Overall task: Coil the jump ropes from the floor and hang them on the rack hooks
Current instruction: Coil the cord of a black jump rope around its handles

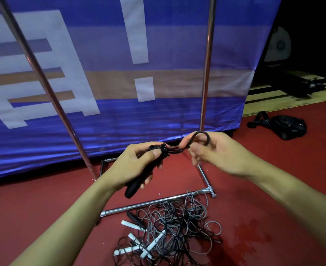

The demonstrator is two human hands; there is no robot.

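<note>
My left hand grips the black handles of a coiled black jump rope, thumb pressed on the wrapped cord near the handle tops. My right hand pinches a short loop of that black rope, which arcs above its fingers. Both hands are held in front of the metal rack, between its two upright poles. On the red floor below lies a tangled pile of jump ropes, grey and black cords with several white handles and a black one. No hooks are in view.
The rack's base bars lie on the red floor right behind the pile. A blue banner hangs behind the rack. A black bag sits on the floor at right, near a wooden platform edge.
</note>
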